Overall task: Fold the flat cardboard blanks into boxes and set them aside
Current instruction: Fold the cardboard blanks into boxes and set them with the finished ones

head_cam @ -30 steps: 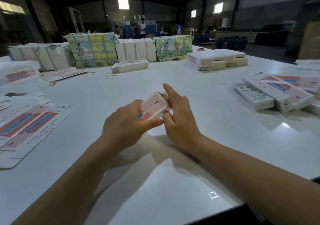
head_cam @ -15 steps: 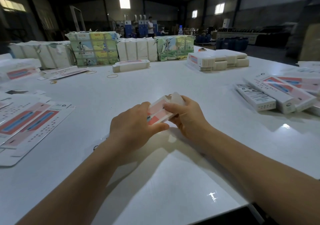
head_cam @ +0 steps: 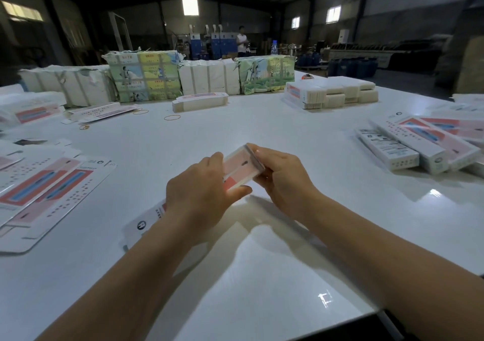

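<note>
A half-formed box [head_cam: 242, 167] is held just above the white surface [head_cam: 262, 275], between both hands. The left hand [head_cam: 201, 196] is clamped along its near side with the thumb under the lower edge, and the right hand [head_cam: 282, 175] is curled round the far end. That end flap is probably being closed — it is best tucked squarely while the body is kept from skewing, then laid with the finished boxes [head_cam: 408, 149] to the right.

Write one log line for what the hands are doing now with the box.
left hand: grips box | right hand: grips box | box: held above table | finished boxes: right
</note>
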A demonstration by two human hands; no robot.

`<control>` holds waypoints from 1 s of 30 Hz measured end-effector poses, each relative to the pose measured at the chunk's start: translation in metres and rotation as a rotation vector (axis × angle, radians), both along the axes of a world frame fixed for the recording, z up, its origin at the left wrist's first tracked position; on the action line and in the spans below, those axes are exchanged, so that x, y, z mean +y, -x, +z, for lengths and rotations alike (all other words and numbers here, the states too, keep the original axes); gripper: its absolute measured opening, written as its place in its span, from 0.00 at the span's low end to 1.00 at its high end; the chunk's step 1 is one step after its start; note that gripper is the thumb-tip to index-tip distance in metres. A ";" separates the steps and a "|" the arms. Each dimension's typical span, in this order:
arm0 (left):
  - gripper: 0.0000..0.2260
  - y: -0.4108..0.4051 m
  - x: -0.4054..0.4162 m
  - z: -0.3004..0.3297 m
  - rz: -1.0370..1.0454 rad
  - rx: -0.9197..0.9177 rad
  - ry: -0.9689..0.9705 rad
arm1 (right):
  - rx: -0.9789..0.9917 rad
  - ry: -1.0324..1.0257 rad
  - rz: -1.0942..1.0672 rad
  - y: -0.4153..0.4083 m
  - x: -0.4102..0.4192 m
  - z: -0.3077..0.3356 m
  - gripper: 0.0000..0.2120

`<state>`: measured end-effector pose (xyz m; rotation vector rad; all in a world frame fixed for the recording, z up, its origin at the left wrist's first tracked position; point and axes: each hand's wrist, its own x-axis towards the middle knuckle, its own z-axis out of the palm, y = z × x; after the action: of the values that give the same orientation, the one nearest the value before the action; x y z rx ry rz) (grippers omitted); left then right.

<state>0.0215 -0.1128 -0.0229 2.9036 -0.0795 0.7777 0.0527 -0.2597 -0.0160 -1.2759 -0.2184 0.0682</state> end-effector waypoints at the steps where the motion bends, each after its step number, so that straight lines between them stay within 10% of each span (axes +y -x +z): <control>1: 0.28 0.000 0.000 0.000 -0.003 -0.025 -0.007 | 0.038 -0.063 0.037 -0.001 -0.002 0.001 0.09; 20: 0.35 0.003 -0.002 -0.001 -0.076 -0.108 -0.059 | -0.053 -0.006 -0.047 0.003 -0.003 -0.001 0.10; 30: 0.34 0.001 -0.006 0.001 -0.052 -0.121 -0.085 | -0.520 0.526 -0.310 0.010 0.002 -0.011 0.16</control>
<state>0.0207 -0.1187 -0.0223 2.9174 -0.2038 0.9632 0.0423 -0.2575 -0.0269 -1.8245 -0.4657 -0.5074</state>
